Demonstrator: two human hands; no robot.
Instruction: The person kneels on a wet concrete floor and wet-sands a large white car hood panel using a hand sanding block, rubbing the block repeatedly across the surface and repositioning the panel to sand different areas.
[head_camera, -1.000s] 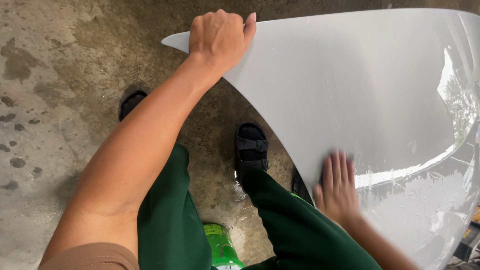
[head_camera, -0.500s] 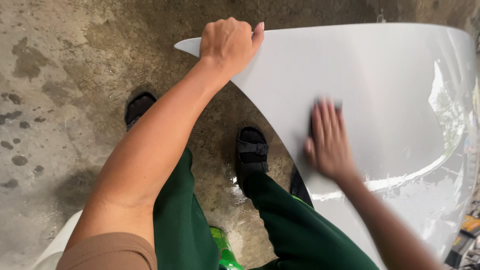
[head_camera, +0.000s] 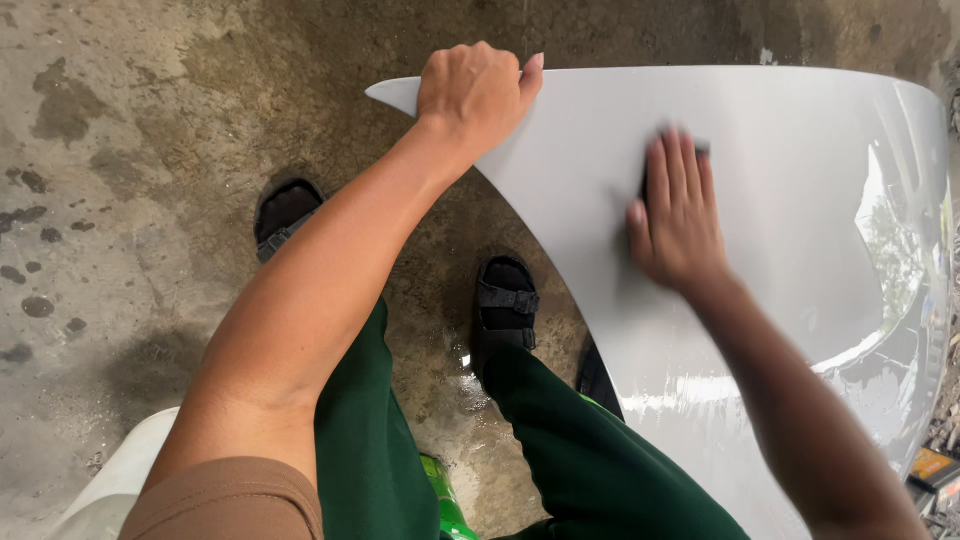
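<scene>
Two hands work on a curved grey panel (head_camera: 780, 200) that stands over the wet concrete floor (head_camera: 150, 150). The left hand (head_camera: 475, 95) is closed around the panel's pointed upper edge. The right hand (head_camera: 680, 215) lies flat, fingers extended, pressing a dark pad (head_camera: 645, 180) against the panel's face. Black sandals (head_camera: 505, 305) stand below.

you're working in soft, even daylight with faint shadows on the concrete floor (head_camera: 150, 150). glare and reflections streak the grey panel (head_camera: 800, 200) at its right edge. the picture is mostly sharp.
</scene>
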